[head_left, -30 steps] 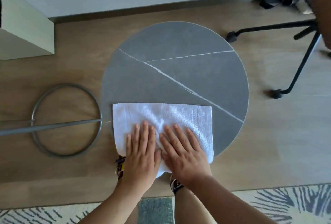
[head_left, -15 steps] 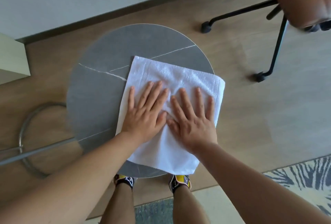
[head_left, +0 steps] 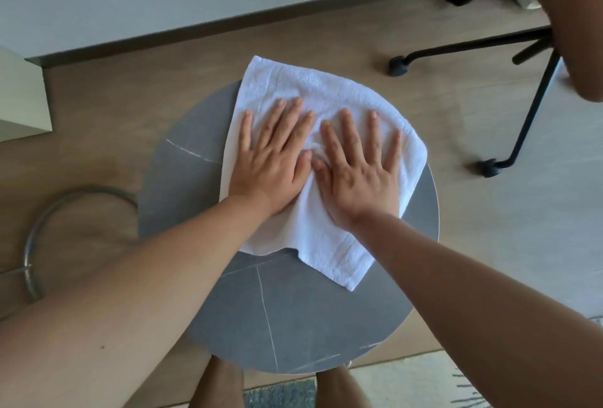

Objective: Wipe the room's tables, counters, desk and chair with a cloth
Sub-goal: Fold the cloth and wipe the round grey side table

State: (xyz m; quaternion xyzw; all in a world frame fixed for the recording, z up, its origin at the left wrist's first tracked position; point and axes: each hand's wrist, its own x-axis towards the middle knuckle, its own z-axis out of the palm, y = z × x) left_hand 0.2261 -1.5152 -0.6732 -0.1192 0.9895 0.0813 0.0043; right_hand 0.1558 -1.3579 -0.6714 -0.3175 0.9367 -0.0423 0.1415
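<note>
Both hands, left hand (head_left: 270, 166) and right hand (head_left: 359, 176), press spread fingers flat on the cloth (head_left: 326, 94), pinning it against the round worktop (head_left: 293, 319) for wiping.

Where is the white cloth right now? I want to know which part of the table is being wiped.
In the head view the white cloth lies on the far half of the round grey table, overhanging its far edge, pressed flat under the left hand and right hand.
</note>
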